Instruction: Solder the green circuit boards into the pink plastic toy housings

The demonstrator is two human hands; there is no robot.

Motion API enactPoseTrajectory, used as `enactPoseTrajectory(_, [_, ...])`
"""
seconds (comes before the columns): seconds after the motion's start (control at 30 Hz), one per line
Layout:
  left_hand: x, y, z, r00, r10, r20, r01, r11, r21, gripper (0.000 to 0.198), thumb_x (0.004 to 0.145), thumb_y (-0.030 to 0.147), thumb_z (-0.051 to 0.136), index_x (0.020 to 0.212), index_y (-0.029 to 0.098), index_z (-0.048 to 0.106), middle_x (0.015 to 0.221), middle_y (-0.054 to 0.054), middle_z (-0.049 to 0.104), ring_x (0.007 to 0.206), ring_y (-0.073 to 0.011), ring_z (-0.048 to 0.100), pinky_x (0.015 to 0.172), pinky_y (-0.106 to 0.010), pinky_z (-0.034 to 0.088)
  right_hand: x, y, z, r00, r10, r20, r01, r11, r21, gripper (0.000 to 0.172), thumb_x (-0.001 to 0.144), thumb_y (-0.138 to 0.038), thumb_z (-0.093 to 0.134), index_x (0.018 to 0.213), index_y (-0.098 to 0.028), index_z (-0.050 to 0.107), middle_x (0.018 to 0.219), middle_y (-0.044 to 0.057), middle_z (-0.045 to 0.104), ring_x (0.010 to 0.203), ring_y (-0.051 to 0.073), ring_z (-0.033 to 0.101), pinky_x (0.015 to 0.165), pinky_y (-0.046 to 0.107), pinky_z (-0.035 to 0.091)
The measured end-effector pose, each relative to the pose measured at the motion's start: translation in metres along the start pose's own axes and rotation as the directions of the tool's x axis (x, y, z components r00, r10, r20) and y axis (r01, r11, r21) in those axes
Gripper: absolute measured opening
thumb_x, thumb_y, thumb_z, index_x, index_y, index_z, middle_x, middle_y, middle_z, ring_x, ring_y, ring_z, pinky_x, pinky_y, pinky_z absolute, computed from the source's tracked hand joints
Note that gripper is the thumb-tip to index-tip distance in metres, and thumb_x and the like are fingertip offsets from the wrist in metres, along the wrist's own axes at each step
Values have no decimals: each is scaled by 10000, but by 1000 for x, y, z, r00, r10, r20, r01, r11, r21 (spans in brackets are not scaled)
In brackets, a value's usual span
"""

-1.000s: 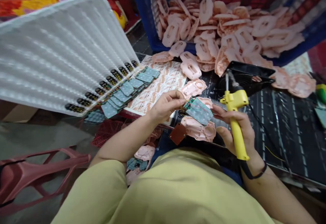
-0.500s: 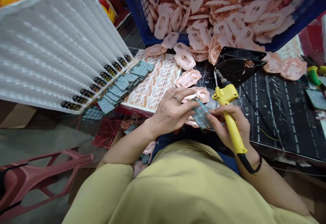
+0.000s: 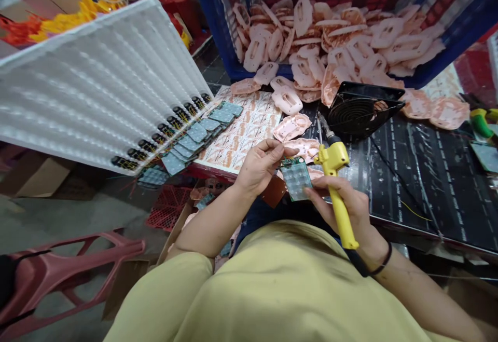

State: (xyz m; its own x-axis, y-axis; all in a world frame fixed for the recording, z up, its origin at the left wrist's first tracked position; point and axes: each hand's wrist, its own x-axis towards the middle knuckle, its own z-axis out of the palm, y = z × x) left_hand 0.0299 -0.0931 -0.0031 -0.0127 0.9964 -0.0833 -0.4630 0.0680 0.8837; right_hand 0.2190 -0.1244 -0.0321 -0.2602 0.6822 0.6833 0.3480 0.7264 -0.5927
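Note:
My right hand [image 3: 346, 202] grips a yellow soldering gun [image 3: 339, 196], its metal tip pointing up and away from me. Between the thumb and fingers of that same hand is the lower right edge of a green circuit board [image 3: 298, 180], its pale, bumpy face turned up. My left hand [image 3: 261, 168] is closed in a pinch by the board's top left corner; whatever is between its fingertips is too small to make out. Just beyond the board lie pink plastic shells [image 3: 292, 126] on the bench.
A white foam tray [image 3: 116, 77] leans at the left, with black parts along its lower edge and a row of circuit boards [image 3: 194, 133] beside it. A blue crate [image 3: 216, 30] full of pink shells stands behind. Right of centre sits a black fan [image 3: 360, 111]. A red stool [image 3: 73, 274] is lower left.
My left hand has drawn back from across the board to its top corner, fingers now pinched. The board has turned more upright, and the soldering gun has shifted slightly left and down.

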Motion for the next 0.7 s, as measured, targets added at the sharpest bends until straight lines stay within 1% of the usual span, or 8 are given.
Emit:
enactPoseTrajectory(0.07, [1, 3, 2, 999, -48, 0, 48, 997, -59, 488, 538, 434, 940, 753, 179, 584, 640, 34, 699, 721, -164, 728, 736, -262, 547, 1, -3, 3, 999, -49, 22, 48, 999, 7, 240, 870, -162, 720, 1054, -205, 572, 819, -11, 692, 617, 98, 670, 589, 162, 545])
enactPoseTrajectory(0.13, [2, 9, 1, 999, -36, -9, 36, 998, -49, 494, 515, 432, 945, 747, 177, 591, 598, 49, 661, 637, -129, 691, 671, -231, 535, 3, -4, 2, 995, -95, 38, 94, 996, 10, 254, 869, -163, 726, 1066, -199, 569, 843, 5, 708, 638, 103, 679, 624, 171, 557])
enactPoseTrajectory(0.2, [3, 18, -3, 1000, 25, -7, -25, 999, 46, 490, 521, 463, 931, 731, 171, 599, 585, 48, 636, 557, -93, 628, 596, -204, 502, 6, -2, -4, 991, -129, 45, 130, 991, -19, 283, 859, -172, 742, 1080, -198, 568, 927, 38, 729, 740, 130, 712, 701, 195, 581])
enactPoseTrajectory(0.27, [6, 30, -11, 994, 98, 48, -107, 967, 233, 446, 572, 471, 898, 706, 162, 606, 579, 38, 615, 510, -73, 565, 536, -194, 456, 11, 8, -12, 988, -147, 41, 150, 985, -91, 322, 849, -182, 756, 1108, -200, 566, 1026, 67, 731, 870, 167, 725, 780, 230, 592])
enactPoseTrajectory(0.33, [12, 39, -21, 981, 127, 146, -181, 868, 463, 359, 643, 426, 852, 704, 152, 627, 595, 21, 614, 508, -74, 533, 505, -200, 416, 17, 24, -20, 987, -152, 44, 157, 970, -183, 341, 858, -192, 745, 1145, -209, 562, 1094, 76, 719, 944, 186, 718, 818, 254, 593])
enactPoseTrajectory(0.43, [27, 41, -35, 954, 95, 285, -278, 633, 722, 196, 728, 317, 755, 739, 142, 668, 657, -3, 651, 577, -97, 559, 544, -217, 416, 30, 57, -22, 981, -150, 121, 180, 941, -288, 281, 924, -222, 655, 1185, -225, 552, 1153, 73, 699, 1010, 199, 701, 849, 299, 591])
enactPoseTrajectory(0.57, [52, 19, -42, 914, 83, 396, -397, 368, 840, 122, 798, 213, 613, 818, 148, 714, 809, -36, 734, 756, -149, 654, 710, -263, 490, 44, 96, -7, 949, -99, 299, 198, 927, -319, 210, 964, -257, 557, 1168, -207, 554, 1108, 83, 696, 1028, 227, 677, 903, 383, 566])
enactPoseTrajectory(0.7, [65, -1, -34, 893, 75, 443, -449, 190, 873, 155, 824, 159, 585, 877, 156, 731, 905, -56, 759, 859, -181, 686, 847, -326, 511, 48, 110, 2, 917, -53, 396, 194, 926, -324, 250, 941, -271, 572, 1180, -198, 561, 1110, 96, 691, 1008, 242, 666, 914, 404, 539])
